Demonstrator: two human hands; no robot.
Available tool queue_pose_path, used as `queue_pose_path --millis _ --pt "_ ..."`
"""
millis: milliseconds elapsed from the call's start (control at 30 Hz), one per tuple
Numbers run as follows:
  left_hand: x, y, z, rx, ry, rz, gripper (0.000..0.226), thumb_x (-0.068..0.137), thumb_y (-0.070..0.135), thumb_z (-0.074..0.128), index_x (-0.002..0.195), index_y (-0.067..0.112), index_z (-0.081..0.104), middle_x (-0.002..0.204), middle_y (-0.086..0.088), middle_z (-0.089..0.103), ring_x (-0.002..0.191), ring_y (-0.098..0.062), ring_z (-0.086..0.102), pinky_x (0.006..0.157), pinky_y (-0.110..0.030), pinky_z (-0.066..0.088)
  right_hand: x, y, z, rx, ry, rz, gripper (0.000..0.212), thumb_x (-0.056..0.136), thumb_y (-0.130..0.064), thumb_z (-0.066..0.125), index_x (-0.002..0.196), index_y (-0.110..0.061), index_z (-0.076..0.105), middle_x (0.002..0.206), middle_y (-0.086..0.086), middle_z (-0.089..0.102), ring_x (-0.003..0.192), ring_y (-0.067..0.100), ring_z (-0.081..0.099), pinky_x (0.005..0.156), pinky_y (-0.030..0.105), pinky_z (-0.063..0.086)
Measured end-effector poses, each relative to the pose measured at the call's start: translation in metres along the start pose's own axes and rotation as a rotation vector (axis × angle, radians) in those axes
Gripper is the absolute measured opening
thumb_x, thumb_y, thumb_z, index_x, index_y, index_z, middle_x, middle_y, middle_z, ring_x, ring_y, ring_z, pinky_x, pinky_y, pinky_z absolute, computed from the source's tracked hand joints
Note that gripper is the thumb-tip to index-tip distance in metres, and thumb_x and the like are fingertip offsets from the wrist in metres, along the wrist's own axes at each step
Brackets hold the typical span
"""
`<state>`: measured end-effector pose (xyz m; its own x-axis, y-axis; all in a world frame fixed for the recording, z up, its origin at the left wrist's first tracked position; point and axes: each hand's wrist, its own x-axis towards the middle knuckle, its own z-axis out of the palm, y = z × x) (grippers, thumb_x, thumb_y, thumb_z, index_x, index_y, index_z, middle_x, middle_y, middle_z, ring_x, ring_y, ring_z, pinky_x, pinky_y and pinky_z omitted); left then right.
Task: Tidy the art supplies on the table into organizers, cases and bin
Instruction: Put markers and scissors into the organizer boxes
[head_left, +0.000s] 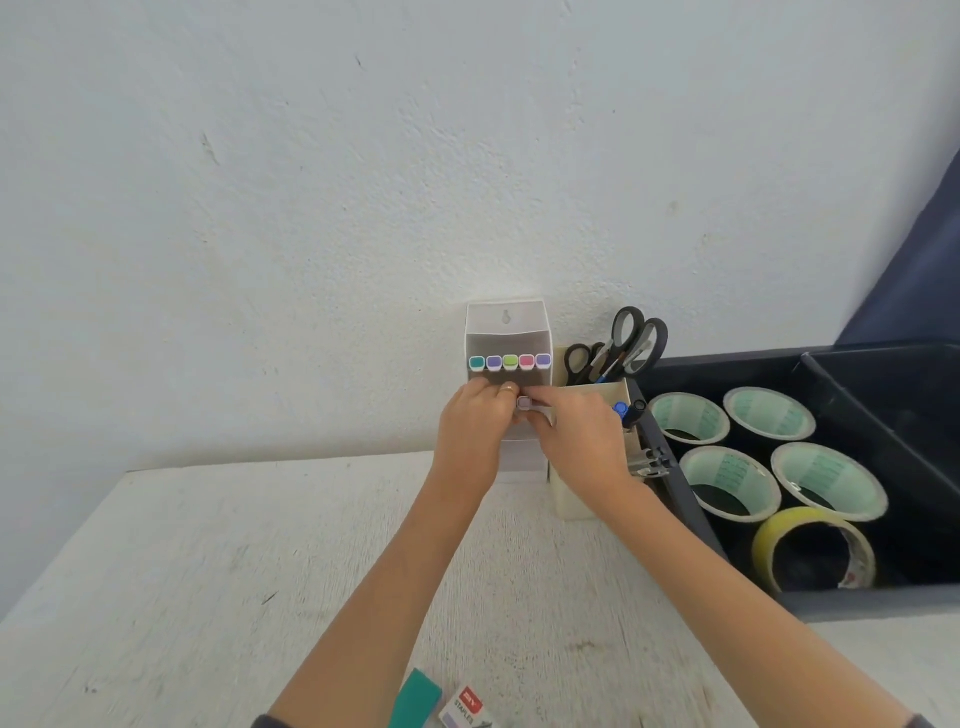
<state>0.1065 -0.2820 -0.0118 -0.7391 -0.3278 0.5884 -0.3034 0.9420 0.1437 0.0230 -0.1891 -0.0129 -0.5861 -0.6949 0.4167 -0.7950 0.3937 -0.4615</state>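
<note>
Five markers (509, 362) line the white organizer (506, 322); right hand (576, 436) pinches lilac-capped marker (525, 403).

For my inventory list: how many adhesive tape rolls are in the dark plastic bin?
5. Four pale green rolls stand in two rows in the dark plastic bin; one yellow roll leans nearest. Others may be hidden.

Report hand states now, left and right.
Left hand: grips the front of the white marker box.
Right hand: pinches a lilac-capped marker.

Bare forearms, dark sleeve edge (265, 721) left of the staples box (464, 707), gold ring (510, 388) on the left hand (470, 423).
</note>
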Motion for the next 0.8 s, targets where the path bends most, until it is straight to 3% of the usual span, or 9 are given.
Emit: queue_pose_path --millis 100,167,267,367,433,500,667,800 --pt "-0.006 -0.008 0.001 -0.102 -0.027 0.014 0.029 0.073 0.002 0.075 0.101 0.001 0.067 0.097 -0.013 0.069 0.09 -0.027 0.065 0.066 -0.032 0.057 0.001 -0.002 0.005 -0.069 -0.002 -0.012 0.02 0.094 -0.019 0.05 0.108 -0.02 0.065 0.089 0.004 0.069 0.083 0.026 0.063 0.063 0.034 0.045" --pt "-0.01 -0.012 0.001 -0.124 -0.042 0.036 0.028 0.083 0.003 0.063 0.11 -0.002 0.063 0.11 -0.017 0.065 0.103 -0.031 0.061 0.077 -0.041 0.056 0.002 -0.004 0.007 -0.137 0.0 -0.022 0.02 0.096 -0.017 0.048 0.107 -0.018 0.063 0.087 0.006 0.069 0.08 0.027 0.063 0.059 0.032 0.042" --pt "-0.008 -0.011 -0.001 -0.108 -0.059 0.021 0.023 0.083 0.004 0.058 0.104 -0.003 0.065 0.106 -0.018 0.067 0.101 -0.032 0.062 0.077 -0.041 0.056 0.004 -0.007 0.006 -0.217 -0.043 0.004 0.019 0.096 -0.012 0.045 0.105 -0.016 0.061 0.089 0.006 0.067 0.079 0.026 0.063 0.06 0.032 0.042" --pt "-0.006 -0.005 -0.006 -0.069 -0.078 0.019 0.025 0.075 -0.006 0.067 0.099 -0.005 0.065 0.1 -0.019 0.066 0.095 -0.033 0.062 0.071 -0.042 0.056 0.004 -0.008 0.003 -0.193 -0.053 -0.02 0.019 0.094 -0.007 0.047 0.107 -0.013 0.058 0.094 0.007 0.067 0.08 0.026 0.063 0.062 0.033 0.046" --pt "-0.009 -0.001 -0.012 -0.038 -0.071 0.055 0.039 0.067 -0.013 0.072 0.105 -0.007 0.064 0.1 -0.02 0.066 0.095 -0.033 0.063 0.072 -0.04 0.058 -0.005 -0.012 -0.001 -0.144 -0.004 -0.087 0.033 0.09 -0.002 0.05 0.121 -0.013 0.055 0.104 0.006 0.067 0.083 0.027 0.064 0.057 0.031 0.043" --pt "-0.016 0.004 -0.021 -0.025 -0.021 0.098 0.046 0.065 -0.013 0.074 0.109 -0.007 0.063 0.102 -0.018 0.067 0.096 -0.032 0.064 0.076 -0.038 0.057 -0.02 -0.015 -0.008 -0.056 0.07 -0.113 0.044 0.088 0.002 0.052 0.13 -0.01 0.053 0.12 0.006 0.064 0.092 0.028 0.065 0.062 0.033 0.047" --pt "-0.056 0.029 -0.046 -0.133 0.13 -0.061 0.022 0.083 0.013 0.067 0.102 0.001 0.069 0.095 -0.012 0.069 0.092 -0.027 0.063 0.079 -0.028 0.048 -0.064 -0.016 -0.03 0.11 0.091 -0.064 0.034 0.09 -0.005 0.053 0.121 -0.015 0.062 0.111 0.003 0.068 0.087 0.022 0.064 0.074 0.034 0.051" --pt "-0.094 0.058 -0.049 -0.294 0.078 -0.283 0.027 0.09 0.03 0.06 0.107 0.011 0.07 0.104 -0.005 0.069 0.097 -0.018 0.062 0.085 -0.019 0.039 -0.099 -0.007 -0.042 0.175 0.021 0.042 0.026 0.092 -0.014 0.055 0.117 -0.018 0.065 0.108 -0.003 0.069 0.082 0.012 0.062 0.08 0.03 0.052"
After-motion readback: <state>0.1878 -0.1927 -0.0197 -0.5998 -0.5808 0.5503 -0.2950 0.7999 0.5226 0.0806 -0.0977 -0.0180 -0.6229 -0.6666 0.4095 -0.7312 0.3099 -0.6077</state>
